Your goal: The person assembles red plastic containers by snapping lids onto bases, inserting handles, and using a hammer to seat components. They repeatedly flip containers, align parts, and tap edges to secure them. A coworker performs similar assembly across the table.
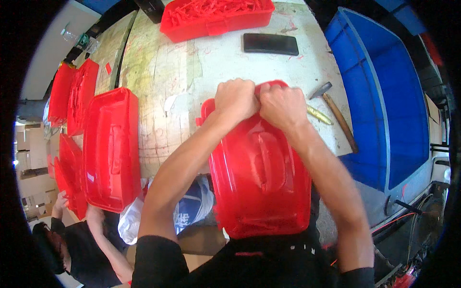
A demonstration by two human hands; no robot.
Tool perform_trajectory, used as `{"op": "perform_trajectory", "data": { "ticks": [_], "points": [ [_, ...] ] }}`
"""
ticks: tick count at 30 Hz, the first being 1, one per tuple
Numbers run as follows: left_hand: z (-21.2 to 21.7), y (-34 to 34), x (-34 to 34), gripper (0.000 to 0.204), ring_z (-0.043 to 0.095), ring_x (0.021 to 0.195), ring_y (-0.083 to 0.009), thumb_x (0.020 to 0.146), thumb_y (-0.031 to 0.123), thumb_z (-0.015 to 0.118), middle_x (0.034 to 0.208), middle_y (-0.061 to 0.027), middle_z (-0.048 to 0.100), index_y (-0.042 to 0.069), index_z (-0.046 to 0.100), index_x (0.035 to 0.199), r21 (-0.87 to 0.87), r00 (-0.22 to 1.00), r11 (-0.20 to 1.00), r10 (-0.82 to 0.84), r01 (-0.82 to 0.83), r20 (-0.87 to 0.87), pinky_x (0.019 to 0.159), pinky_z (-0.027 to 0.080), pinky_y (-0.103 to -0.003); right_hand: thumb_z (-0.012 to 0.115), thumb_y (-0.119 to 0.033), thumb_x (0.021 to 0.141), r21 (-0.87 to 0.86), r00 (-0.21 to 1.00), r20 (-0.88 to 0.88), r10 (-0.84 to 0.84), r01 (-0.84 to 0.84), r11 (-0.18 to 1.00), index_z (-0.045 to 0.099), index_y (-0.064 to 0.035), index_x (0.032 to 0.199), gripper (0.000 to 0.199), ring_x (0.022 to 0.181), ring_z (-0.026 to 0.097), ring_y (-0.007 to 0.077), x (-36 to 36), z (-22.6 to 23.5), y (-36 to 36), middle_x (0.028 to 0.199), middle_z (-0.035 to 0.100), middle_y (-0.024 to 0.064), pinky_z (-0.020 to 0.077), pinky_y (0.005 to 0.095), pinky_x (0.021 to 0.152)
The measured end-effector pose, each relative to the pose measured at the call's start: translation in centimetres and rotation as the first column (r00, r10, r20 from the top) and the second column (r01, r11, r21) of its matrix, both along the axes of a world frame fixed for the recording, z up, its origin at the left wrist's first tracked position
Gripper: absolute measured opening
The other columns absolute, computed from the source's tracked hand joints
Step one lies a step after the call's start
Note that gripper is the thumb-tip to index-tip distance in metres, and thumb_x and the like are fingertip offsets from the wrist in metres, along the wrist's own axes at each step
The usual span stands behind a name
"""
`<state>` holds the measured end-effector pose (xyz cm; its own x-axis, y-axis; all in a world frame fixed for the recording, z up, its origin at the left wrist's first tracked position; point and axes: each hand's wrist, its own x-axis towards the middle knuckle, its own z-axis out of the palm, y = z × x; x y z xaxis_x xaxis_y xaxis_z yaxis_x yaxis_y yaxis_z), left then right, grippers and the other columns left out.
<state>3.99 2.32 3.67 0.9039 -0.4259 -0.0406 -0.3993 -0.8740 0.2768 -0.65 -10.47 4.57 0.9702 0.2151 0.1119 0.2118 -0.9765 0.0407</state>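
Note:
A glossy red plastic box (261,182), long with rounded corners and a raised ridge along its middle, lies lengthwise against my body at the table's near edge. Both fists close over its far end. My left hand (235,100) grips that rim on the left, fingers curled. Close beside it, my right hand (284,106) is clenched on the same rim. The fingertips of both hands are hidden. Right of the box, a brass-coloured rod-like tool (319,114) and a hammer with a wooden handle (340,119) rest on the table.
At the back stand a red bin (216,25) of small red parts and a black phone (270,44). A big blue crate (379,96) flanks the right side. On the left are an open red box (111,149), more red boxes (81,96) and a co-worker (91,249) handling red pieces.

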Motion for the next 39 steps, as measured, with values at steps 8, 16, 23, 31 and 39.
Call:
{"op": "perform_trajectory", "data": {
  "ticks": [8,16,23,31,39],
  "points": [
    [-0.1,0.0,-0.6,0.023,0.07,0.081,-0.04,0.075,0.025,0.068,0.083,-0.0216,0.071,0.007,0.075,0.085,0.033,0.998,0.999,-0.003,0.005,-0.062,0.074,0.055,-0.049,0.061,-0.015,0.089,-0.187,0.947,-0.055,0.318,-0.322,0.928,0.075,-0.0145,0.086,0.015,0.077,0.075,0.0194,1.5,2.3,-0.6,0.087,0.076,0.0051,0.0592,0.0359,0.065],
    [0.2,0.8,1.3,0.024,0.069,0.076,-0.0419,0.076,0.023,0.068,0.078,-0.0255,0.068,0.002,0.069,0.088,0.038,0.984,0.984,-0.175,0.176,-0.014,0.071,0.054,-0.052,0.06,-0.013,0.085,0.049,0.998,0.05,-0.032,0.029,0.998,0.065,-0.0075,0.083,0.008,0.067,0.072,0.0236,-0.9,-2.1,-0.5,0.073,0.07,0.0116,0.0561,0.0325,0.052],
    [0.1,1.6,1.9,0.024,0.068,0.076,-0.0431,0.08,0.021,0.067,0.078,-0.0249,0.068,0.0,0.066,0.091,0.033,0.969,0.97,-0.24,0.242,-0.061,0.071,0.054,-0.053,0.059,-0.013,0.084,0.099,0.996,-0.087,-0.003,0.012,0.995,0.067,-0.0061,0.081,0.01,0.069,0.072,0.0258,-0.7,-0.5,-0.7,0.074,0.07,0.0126,0.0577,0.0379,0.059],
    [0.1,1.4,1.6,0.019,0.068,0.074,-0.0406,0.078,0.017,0.066,0.077,-0.0236,0.069,0.001,0.068,0.088,0.07,0.971,0.968,-0.24,0.241,-0.019,0.068,0.054,-0.05,0.053,-0.023,0.094,0.477,0.847,-0.525,0.085,0.21,0.854,0.072,-0.0001,0.082,0.032,0.08,0.07,0.0312,1.4,-0.2,-1.4,0.082,0.07,0.0222,0.0537,0.0463,0.067],
    [-0.2,1.7,1.3,0.017,0.068,0.072,-0.042,0.076,0.014,0.064,0.073,-0.0247,0.067,0.002,0.068,0.088,0.015,0.955,0.955,-0.296,0.296,0.007,0.066,0.054,-0.052,0.051,-0.018,0.099,0.474,0.563,-0.786,0.257,0.815,-0.334,0.062,-0.0044,0.088,0.021,0.052,0.037,0.0091,-0.4,-1.1,-0.4,0.069,0.049,-0.0016,0.028,0.0278,0.045]
  ]
}}
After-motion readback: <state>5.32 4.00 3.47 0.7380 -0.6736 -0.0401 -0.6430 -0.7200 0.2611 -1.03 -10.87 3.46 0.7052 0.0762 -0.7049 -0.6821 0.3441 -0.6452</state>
